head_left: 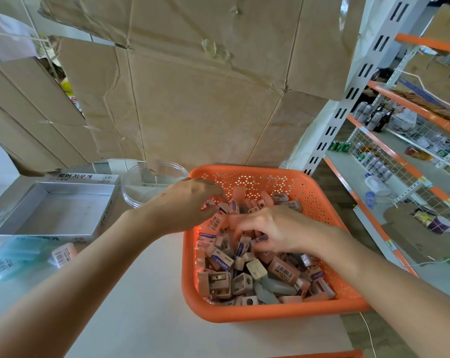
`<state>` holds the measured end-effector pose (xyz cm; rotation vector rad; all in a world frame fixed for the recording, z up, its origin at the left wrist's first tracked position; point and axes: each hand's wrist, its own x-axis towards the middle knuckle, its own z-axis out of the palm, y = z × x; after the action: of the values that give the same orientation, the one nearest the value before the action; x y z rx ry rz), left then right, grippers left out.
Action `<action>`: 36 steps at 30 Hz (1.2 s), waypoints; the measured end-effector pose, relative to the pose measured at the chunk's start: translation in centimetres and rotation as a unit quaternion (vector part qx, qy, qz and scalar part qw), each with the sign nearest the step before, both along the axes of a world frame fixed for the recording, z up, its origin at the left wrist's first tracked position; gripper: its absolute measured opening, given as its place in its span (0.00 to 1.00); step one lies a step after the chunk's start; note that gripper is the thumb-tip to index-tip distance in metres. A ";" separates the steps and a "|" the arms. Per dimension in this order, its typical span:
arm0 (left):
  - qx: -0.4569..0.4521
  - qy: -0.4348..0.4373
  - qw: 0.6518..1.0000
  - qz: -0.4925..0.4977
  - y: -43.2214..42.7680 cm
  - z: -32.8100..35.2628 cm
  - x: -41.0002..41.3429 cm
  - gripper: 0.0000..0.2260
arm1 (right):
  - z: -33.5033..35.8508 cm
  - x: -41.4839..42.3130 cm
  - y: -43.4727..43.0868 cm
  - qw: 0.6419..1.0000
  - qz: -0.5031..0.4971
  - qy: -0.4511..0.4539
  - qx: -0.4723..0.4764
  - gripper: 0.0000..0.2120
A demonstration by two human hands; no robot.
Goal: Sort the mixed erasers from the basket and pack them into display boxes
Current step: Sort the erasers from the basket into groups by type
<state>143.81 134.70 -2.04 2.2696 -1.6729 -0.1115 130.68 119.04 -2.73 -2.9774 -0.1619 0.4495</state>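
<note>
An orange perforated basket [270, 312] stands on the white table, heaped with mixed erasers [254, 270] and small sharpeners. My left hand [185, 202] reaches over the basket's far left side, thumb and fingers pinching a pink barcoded eraser [216, 221]. My right hand [278, 228] is dug into the middle of the heap, fingers curled among the pieces; what it holds is hidden. A silver display box [54, 210] lies open and empty at the left. A pink eraser [63, 254] and light blue erasers [14, 257] lie on the table in front of that box.
A clear round plastic dish [146, 182] sits behind the box, next to the basket. Flattened cardboard [192, 86] hangs across the back. Orange and white shelving [389, 140] with bottles and cans stands to the right, close to the table edge.
</note>
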 end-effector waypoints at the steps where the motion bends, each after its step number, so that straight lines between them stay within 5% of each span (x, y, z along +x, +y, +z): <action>1: 0.001 0.002 1.000 0.000 0.0 0.0 0.0 0.12 | 0.0 0.0 -0.1 1.000 -0.006 -0.006 0.002 0.18; 5: 0.018 0.019 0.999 -0.027 0.0 0.4 0.0 0.12 | 0.9 -0.7 -0.7 0.998 -0.053 -0.041 0.018 0.12; 13: 0.223 0.043 0.972 -0.063 -0.6 -0.7 -0.2 0.22 | 1.3 -2.9 -1.7 0.965 -0.202 -0.135 0.098 0.10; 20: 0.244 -0.048 0.964 -0.090 -0.9 0.4 -2.1 0.22 | 0.8 -3.9 -1.4 0.948 -0.238 -0.160 0.136 0.09; 36: 0.227 -0.069 0.966 -0.100 -0.7 1.1 -3.9 0.15 | 1.2 -4.9 -0.8 0.940 -0.253 -0.186 0.136 0.10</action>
<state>139.91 134.01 -0.96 2.4607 -2.1305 -0.4343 125.81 118.21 -1.52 -2.6509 0.4616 -0.1851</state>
